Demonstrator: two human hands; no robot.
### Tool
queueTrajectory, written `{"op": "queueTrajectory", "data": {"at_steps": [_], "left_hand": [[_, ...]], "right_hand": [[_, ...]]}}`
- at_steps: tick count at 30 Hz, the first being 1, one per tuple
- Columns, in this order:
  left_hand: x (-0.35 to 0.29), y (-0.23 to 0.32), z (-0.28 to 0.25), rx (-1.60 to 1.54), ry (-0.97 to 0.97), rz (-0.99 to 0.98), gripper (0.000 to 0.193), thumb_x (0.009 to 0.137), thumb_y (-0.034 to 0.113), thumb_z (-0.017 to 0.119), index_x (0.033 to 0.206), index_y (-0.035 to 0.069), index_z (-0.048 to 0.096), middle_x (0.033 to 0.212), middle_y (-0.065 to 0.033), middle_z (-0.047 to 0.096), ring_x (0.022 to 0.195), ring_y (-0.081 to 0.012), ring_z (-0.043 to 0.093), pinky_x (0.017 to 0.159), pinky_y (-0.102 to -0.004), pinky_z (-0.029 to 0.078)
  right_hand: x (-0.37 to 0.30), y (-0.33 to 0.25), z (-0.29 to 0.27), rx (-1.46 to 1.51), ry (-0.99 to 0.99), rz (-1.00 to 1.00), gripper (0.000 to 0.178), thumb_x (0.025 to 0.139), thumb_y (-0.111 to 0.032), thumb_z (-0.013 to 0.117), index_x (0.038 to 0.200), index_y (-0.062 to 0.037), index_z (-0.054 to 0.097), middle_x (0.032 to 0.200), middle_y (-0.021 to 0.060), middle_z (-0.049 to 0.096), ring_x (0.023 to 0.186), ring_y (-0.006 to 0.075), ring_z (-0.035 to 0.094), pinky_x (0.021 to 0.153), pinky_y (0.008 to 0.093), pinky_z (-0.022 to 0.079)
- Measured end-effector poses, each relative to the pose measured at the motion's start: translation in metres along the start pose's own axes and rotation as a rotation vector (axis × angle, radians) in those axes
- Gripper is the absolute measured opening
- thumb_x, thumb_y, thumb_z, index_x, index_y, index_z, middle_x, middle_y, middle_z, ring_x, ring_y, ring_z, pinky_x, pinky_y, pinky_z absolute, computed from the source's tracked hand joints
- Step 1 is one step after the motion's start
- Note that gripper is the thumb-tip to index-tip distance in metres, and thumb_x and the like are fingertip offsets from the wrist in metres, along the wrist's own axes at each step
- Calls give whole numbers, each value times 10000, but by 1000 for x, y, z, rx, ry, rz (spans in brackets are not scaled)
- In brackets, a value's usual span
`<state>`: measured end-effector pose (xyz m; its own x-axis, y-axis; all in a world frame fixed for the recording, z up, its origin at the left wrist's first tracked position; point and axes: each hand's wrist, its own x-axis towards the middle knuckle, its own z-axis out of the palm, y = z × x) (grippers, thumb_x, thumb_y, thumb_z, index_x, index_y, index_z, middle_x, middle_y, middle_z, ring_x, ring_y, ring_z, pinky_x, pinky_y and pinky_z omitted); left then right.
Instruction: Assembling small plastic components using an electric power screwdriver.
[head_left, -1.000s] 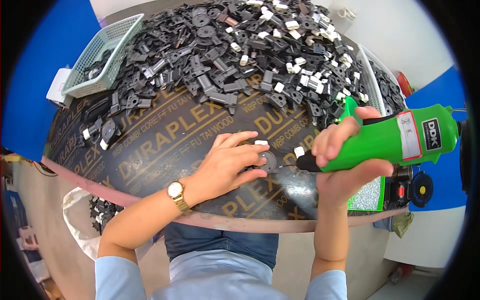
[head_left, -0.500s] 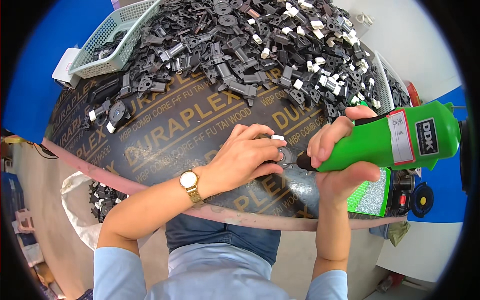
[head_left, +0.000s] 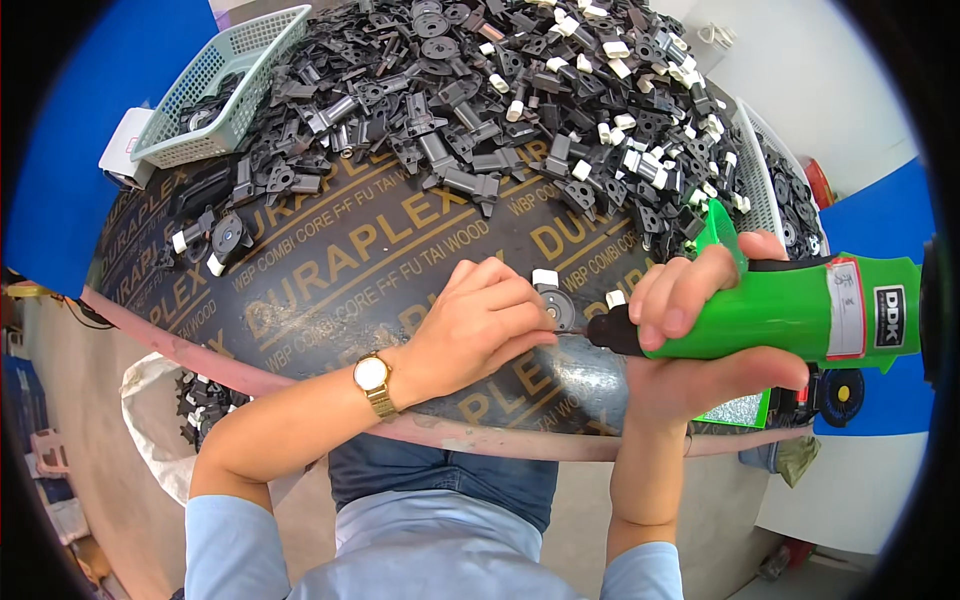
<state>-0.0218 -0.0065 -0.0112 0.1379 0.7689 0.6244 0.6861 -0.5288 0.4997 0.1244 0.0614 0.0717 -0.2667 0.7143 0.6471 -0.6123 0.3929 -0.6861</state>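
My right hand is wrapped round a green electric screwdriver with a black nose, held nearly level and pointing left. Its thin bit reaches toward my left hand, whose thumb and fingers are pinched together at the tip of the bit. Whatever sits in that pinch is too small or hidden to make out. Just beyond these fingertips, a round dark part with a white tab lies on the dark printed board. A small white-ended piece shows beside the screwdriver's nose.
A large heap of black plastic parts, many white-tipped, covers the far side. Pale baskets stand at far left and right. A green tray of small silvery pieces lies under my right wrist. A white sack hangs below the left edge.
My left hand has drawn back from the round part, uncovering it, and its fingers have closed into a pinch by the bit. The screwdriver has shifted slightly right and nearer to me.
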Motion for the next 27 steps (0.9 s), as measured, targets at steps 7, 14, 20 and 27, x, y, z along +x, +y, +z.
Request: {"op": "queueTrajectory", "data": {"at_steps": [7,14,20,27], "left_hand": [[3,4,-1,-101,41,-46,173,695,151,758,846,137,675,775,45,611,769,-163,525,700,-292,351],[2,5,-4,-142,35,-66,163,714,139,748,860,124,677,754,34,610,748,-164,525,701,-292,351],[2,5,-4,-159,38,-65,167,714,126,751,864,118,678,743,30,605,742,-166,525,695,-292,352],[4,6,-4,-143,-52,-62,320,707,168,758,1002,100,653,941,-14,620,868,-210,527,777,-329,387]], "right_hand": [[4,-8,0,26,84,-64,964,696,-815,333,1239,-19,332,594,25,480,395,105,416,406,238,411],[4,-10,5,23,106,-56,834,793,-750,362,1228,-40,411,609,-6,421,411,78,351,428,231,325],[4,-6,1,79,91,-48,960,706,-825,307,1247,-33,335,602,14,483,396,104,419,411,243,414],[3,-2,-5,55,82,-38,972,687,-820,342,1230,-13,334,588,21,479,412,105,434,426,241,422]]}}
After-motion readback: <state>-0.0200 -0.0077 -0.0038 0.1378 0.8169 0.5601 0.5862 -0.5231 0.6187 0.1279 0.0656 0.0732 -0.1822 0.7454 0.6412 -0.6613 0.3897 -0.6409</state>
